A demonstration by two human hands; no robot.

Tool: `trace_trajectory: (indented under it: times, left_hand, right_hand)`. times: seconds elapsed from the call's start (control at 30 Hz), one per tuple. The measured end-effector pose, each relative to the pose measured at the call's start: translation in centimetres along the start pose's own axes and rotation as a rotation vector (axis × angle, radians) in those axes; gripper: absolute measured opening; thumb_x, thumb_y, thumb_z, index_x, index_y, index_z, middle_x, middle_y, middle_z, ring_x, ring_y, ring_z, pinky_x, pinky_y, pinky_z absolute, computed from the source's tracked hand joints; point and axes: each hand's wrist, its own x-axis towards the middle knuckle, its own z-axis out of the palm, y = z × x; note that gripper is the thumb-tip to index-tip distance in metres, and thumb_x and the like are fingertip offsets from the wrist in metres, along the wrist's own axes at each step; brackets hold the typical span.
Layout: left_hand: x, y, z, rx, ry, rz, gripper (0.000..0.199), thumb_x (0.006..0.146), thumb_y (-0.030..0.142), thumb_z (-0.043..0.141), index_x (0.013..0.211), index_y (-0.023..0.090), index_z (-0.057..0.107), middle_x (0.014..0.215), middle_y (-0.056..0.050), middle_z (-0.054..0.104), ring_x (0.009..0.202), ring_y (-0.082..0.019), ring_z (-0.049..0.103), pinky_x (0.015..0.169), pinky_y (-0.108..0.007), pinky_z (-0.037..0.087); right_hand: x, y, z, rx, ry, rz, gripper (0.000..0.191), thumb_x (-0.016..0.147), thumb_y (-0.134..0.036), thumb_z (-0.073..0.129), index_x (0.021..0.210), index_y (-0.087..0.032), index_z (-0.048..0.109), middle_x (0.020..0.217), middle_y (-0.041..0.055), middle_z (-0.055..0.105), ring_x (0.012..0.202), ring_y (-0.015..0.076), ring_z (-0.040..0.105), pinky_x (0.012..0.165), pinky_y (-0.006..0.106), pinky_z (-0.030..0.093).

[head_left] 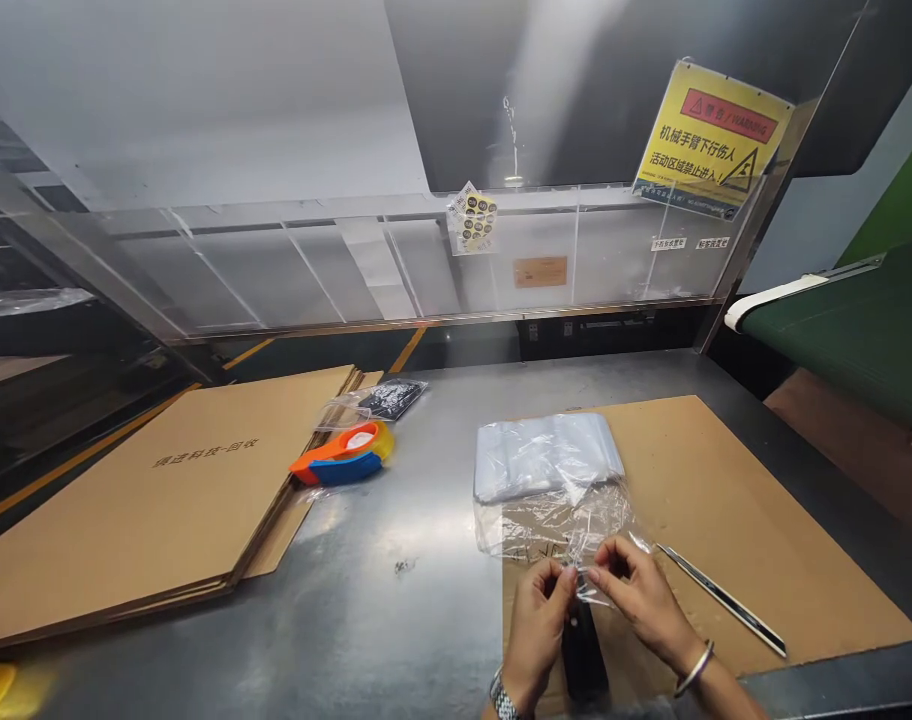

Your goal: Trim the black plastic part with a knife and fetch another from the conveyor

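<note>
Near the front of the cardboard sheet [763, 520], my left hand [537, 620] and my right hand [640, 595] face each other with fingertips pinched. Between them is the edge of a thin clear plastic bag [592, 590]; both hands grip it. Just below the fingertips a long black object [583, 650] shows; its kind is unclear. Beyond the hands lies a stack of clear plastic bags [550, 455], with loose film [553, 525] spread in front. A box cutter [722, 600] rests on the cardboard, right of my right hand.
Flattened cardboard boxes [163, 470] are stacked on the left of the metal table [411, 620]. An orange and blue tape dispenser [343, 455] and a bagged black item [394, 398] sit beside them. Behind stands a transparent panel [426, 270]; a green conveyor belt [846, 320] is at right.
</note>
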Motion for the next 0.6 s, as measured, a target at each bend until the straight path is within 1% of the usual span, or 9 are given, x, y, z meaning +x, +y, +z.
trace_trajectory:
  times: [0.1,0.13,0.2,0.23,0.3,0.4,0.5,0.53,0.6]
  left_hand:
    - [-1.0,-0.6,-0.6,0.385,0.115,0.15,0.021,0.081,0.035,0.048,0.074,0.016,0.056,0.072,-0.004,0.055,0.07,-0.017,0.05,0.065,-0.029,0.039]
    - [-1.3,-0.7,-0.7,0.536,0.174,0.245,0.018,0.081,0.03,0.048,0.086,0.016,0.058,0.084,-0.007,0.057,0.081,-0.02,0.051,0.072,-0.031,0.04]
    - [-2.0,-0.5,-0.9,0.748,0.239,0.454,0.028,0.082,0.02,0.044,0.109,0.019,0.052,0.103,-0.009,0.053,0.096,-0.022,0.047,0.081,-0.035,0.039]
    - [-2.2,-0.4,-1.0,0.813,0.242,0.542,0.034,0.082,0.017,0.043,0.116,0.021,0.049,0.105,-0.009,0.052,0.096,-0.021,0.047,0.081,-0.034,0.039]
    - [-2.4,-0.1,-1.6,0.919,0.235,0.646,0.035,0.083,0.013,0.041,0.114,0.024,0.051,0.093,-0.006,0.056,0.084,-0.018,0.049,0.071,-0.031,0.039]
    - [-2.4,0.0,-3.1,1.004,0.337,0.622,0.026,0.084,0.013,0.042,0.101,0.022,0.06,0.076,-0.003,0.055,0.071,-0.015,0.047,0.063,-0.029,0.037]
    - [-2.7,-0.8,-5.1,1.033,0.497,0.506,0.022,0.084,0.017,0.043,0.098,0.018,0.061,0.078,-0.005,0.053,0.075,-0.016,0.047,0.067,-0.03,0.039]
    - [-2.9,-1.2,-5.7,1.053,0.54,0.465,0.022,0.083,0.019,0.045,0.097,0.017,0.061,0.08,-0.005,0.053,0.077,-0.017,0.047,0.069,-0.031,0.039]
    - [-3.5,-2.2,-6.3,1.113,0.573,0.39,0.02,0.082,0.023,0.047,0.092,0.018,0.063,0.084,-0.006,0.052,0.079,-0.019,0.047,0.069,-0.033,0.04]
  right_hand:
    - [-0.2,-0.4,0.0,-0.144,0.019,-0.093,0.01,0.082,-0.025,0.047,0.076,-0.018,0.051,0.075,0.0023,0.052,0.071,0.0175,0.049,0.064,0.028,0.039]
    - [-0.3,-0.8,0.2,-0.175,-0.018,-0.141,0.01,0.083,-0.022,0.045,0.077,-0.018,0.052,0.076,0.0029,0.052,0.073,0.0179,0.049,0.066,0.029,0.039]
    - [-0.6,-1.7,0.8,-0.184,-0.126,-0.238,0.012,0.085,-0.018,0.042,0.078,-0.019,0.052,0.079,0.0033,0.052,0.077,0.0182,0.048,0.068,0.03,0.039]
    - [-0.6,-2.2,1.1,-0.174,-0.172,-0.275,0.013,0.085,-0.016,0.041,0.078,-0.019,0.052,0.079,0.0031,0.052,0.078,0.0181,0.048,0.069,0.03,0.039]
    - [-0.7,-2.8,1.3,-0.144,-0.208,-0.319,0.014,0.086,-0.016,0.04,0.078,-0.019,0.052,0.078,0.0028,0.052,0.078,0.0178,0.048,0.069,0.03,0.04]
    - [-0.8,-2.5,0.9,-0.104,-0.091,-0.257,0.013,0.086,-0.023,0.043,0.086,-0.019,0.055,0.083,0.0044,0.055,0.081,0.0183,0.05,0.07,0.029,0.041]
    - [-1.9,-0.8,0.4,-0.196,0.122,-0.112,0.02,0.088,-0.032,0.041,0.094,-0.019,0.055,0.089,0.006,0.058,0.08,0.0188,0.054,0.067,0.028,0.042]
    - [-2.5,-0.1,0.5,-0.272,0.128,-0.068,0.022,0.089,-0.034,0.039,0.093,-0.02,0.055,0.086,0.0055,0.059,0.077,0.0191,0.056,0.064,0.029,0.042]
    - [-4.1,1.4,1.1,-0.464,0.016,0.012,0.026,0.09,-0.039,0.035,0.087,-0.021,0.055,0.073,0.0042,0.061,0.068,0.0203,0.058,0.058,0.029,0.04]
